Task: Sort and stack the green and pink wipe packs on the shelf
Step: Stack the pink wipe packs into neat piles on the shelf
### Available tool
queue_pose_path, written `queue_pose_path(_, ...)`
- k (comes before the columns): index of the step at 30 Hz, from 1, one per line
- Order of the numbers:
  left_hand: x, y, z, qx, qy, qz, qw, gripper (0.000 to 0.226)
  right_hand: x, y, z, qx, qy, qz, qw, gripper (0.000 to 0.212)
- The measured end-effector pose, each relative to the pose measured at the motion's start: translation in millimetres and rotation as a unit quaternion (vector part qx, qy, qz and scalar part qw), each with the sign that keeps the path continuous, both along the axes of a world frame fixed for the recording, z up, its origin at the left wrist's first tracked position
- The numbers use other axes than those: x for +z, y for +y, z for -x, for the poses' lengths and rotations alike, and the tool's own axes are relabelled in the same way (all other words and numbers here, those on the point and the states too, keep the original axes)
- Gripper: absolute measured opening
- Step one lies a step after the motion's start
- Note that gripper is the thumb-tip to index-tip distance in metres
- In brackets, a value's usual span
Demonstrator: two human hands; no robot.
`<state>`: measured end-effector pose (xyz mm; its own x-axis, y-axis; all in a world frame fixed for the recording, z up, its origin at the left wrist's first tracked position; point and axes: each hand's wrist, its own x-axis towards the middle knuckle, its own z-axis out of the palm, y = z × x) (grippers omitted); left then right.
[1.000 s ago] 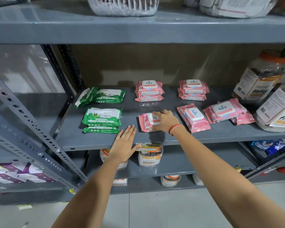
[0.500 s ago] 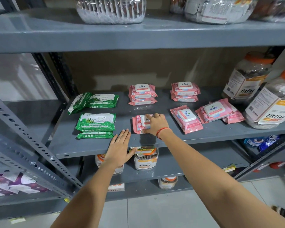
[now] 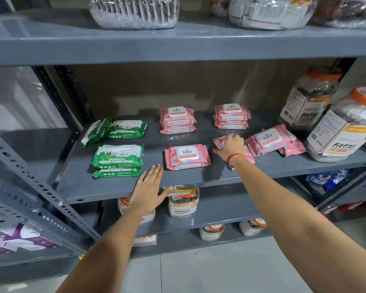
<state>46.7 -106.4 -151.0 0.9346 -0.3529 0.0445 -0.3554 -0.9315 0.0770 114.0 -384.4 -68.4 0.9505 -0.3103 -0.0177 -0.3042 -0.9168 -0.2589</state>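
- Perforated grey uprights (image 3: 30, 182) slant across the left edge, in front of the neighbouring rack's purple-and-white packs (image 3: 15, 237) lower down.
- Green wipe packs sit at the left end of the grey shelf (image 3: 106, 187): at the back, a tilted green pack (image 3: 95, 131) leans against a flat green pack (image 3: 128, 129); in front, a green stack (image 3: 118, 159) of two.
- Left hand (image 3: 149, 188) lies flat, palm down, fingers straight and close together, on the shelf's front lip just right of the green stack; it holds nothing and partly hides the jars on the shelf below.
- Pink packs in the middle: a rear pink stack (image 3: 178, 119) of three and, in front, a front pink stack (image 3: 187, 156) of two, the lower one barely showing.
- Further right, a second rear stack (image 3: 231, 116) of what looks like three.
- Right hand (image 3: 230, 148), with a red thread (image 3: 236, 157) at the wrist, lies over a loose pink pack (image 3: 219, 142), fingers curled around its far edge; the hand covers most of it, so how firm the grip is I cannot tell.
- Just right of it, a tilted pink pack (image 3: 268, 139) rests on another pink pack (image 3: 292, 146).
- Two orange-lidded jars (image 3: 334, 127) crowd the right end, close beside those packs.
- Clear wrapped containers (image 3: 135, 11) stand on the shelf above.
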Motion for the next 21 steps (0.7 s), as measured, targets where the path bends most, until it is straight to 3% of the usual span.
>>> queue_pose_path(5, -0.4, 0.8, -1.8, -0.003, -0.005, -0.001, 1.000, 0.108, -19.4, -18.3, 2.7, -0.046, 0.046, 0.013, 0.998, 0.097)
queue_pose_path(10, -2.4, 1.1, -1.5, -0.003, -0.005, -0.002, 1.000, 0.105, -29.2, -17.3, 5.7, -0.047, 0.005, 0.033, 0.998, 0.084)
queue_pose_path(17, -1.0, 0.7, -1.4, -0.007, 0.007, -0.014, 1.000, 0.106, -21.0, -12.3, 2.5, -0.057, -0.008, -0.049, 0.997, 0.078)
queue_pose_path(21, -1.2, 2.3, -2.3, -0.011, 0.014, -0.015, 1.000, 0.115, -6.3, 0.7, -1.6, -0.057, -0.058, -0.124, 0.989, 0.076)
